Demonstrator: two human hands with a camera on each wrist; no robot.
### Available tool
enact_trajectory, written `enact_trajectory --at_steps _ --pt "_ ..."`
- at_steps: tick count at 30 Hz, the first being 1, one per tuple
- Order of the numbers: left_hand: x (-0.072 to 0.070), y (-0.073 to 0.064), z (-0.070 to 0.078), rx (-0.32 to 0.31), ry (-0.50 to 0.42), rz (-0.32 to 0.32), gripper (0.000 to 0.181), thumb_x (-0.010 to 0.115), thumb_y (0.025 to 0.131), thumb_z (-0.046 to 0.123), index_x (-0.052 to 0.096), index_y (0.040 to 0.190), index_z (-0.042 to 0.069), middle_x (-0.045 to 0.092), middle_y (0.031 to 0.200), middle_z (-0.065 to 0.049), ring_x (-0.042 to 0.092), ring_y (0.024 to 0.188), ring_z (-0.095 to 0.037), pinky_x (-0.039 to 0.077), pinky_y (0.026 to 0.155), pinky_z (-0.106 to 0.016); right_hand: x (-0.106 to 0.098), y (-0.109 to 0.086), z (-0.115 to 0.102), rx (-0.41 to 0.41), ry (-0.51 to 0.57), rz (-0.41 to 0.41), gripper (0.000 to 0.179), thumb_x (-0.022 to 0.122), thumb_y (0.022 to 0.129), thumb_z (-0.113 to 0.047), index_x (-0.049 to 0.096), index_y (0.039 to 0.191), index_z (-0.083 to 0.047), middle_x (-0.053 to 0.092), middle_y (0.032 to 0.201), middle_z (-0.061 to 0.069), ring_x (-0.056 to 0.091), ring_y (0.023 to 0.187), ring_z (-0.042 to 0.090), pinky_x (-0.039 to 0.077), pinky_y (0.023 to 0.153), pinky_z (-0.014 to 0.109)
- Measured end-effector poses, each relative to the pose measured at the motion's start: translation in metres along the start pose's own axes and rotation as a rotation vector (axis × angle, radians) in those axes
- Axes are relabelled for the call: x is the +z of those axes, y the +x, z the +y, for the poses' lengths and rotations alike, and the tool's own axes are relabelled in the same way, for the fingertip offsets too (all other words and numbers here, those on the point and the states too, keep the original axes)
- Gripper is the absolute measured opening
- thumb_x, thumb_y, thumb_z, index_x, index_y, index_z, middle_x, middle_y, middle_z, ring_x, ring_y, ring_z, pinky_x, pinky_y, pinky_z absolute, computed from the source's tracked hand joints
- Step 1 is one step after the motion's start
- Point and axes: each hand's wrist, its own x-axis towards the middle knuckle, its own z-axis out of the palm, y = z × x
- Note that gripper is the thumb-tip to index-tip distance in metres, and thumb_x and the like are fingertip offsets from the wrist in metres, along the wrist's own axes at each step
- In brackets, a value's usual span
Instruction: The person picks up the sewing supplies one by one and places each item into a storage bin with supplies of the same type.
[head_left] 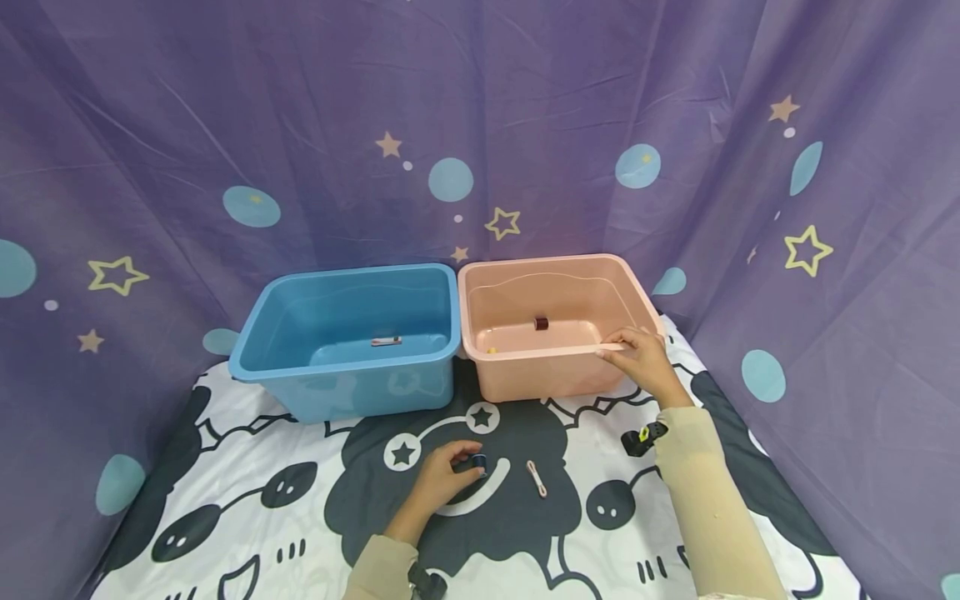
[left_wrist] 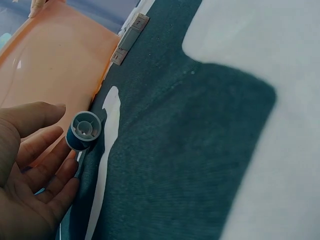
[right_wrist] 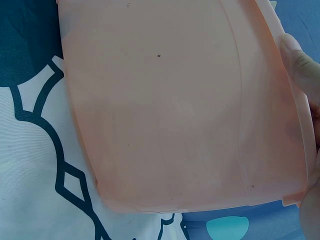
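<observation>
l. hand (head_left: 438, 477): fingers loosely extended, gripping nothing, tips just beside dark-blue cylindrical thread spool w/ grey plastic end (left_wrist: 84, 131), which sits on blk-&-white printed cloth (head_left: 300, 521); contact unclear. r. hand (head_left: 643, 362): fingers curled over & gripping front rim of salmon-pink rectangular plastic tub (head_left: 540, 379), nr its r. corner. tub contains brown cylindrical spool (head_left: 542, 323). adj.: blue rectangular plastic tub (head_left: 367, 390) w/ folded pale strip (head_left: 386, 341) inside. 2nd folded strip (head_left: 536, 479) on cloth, r. of dark-blue spool.
</observation>
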Motion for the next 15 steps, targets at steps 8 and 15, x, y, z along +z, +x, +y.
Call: enact_trajectory --at_steps 8,15 --pt "0.0012 -0.0010 -0.0003 0.006 0.000 -0.005 0.034 0.076 0.075 0.009 0.067 0.107 0.000 0.069 0.103 -0.013 0.063 0.094 -0.029 0.051 0.085 -0.038 -0.0011 -0.0001 -0.0022 -0.008 0.004 -0.002 0.012 0.078 0.075 -0.010 0.068 0.081 -0.006 0.067 0.080 0.009 0.051 0.084 0.023 0.021 0.094 0.049" --pt "0.0004 -0.0012 -0.0003 -0.024 0.034 -0.024 0.036 0.078 0.074 0.009 0.067 0.108 0.002 0.068 0.103 -0.011 0.062 0.094 -0.028 0.050 0.085 -0.038 -0.0002 0.0006 -0.0011 -0.006 0.006 0.004 0.012 0.078 0.074 -0.009 0.069 0.080 -0.006 0.067 0.079 0.009 0.051 0.083 0.022 0.021 0.093 0.048"
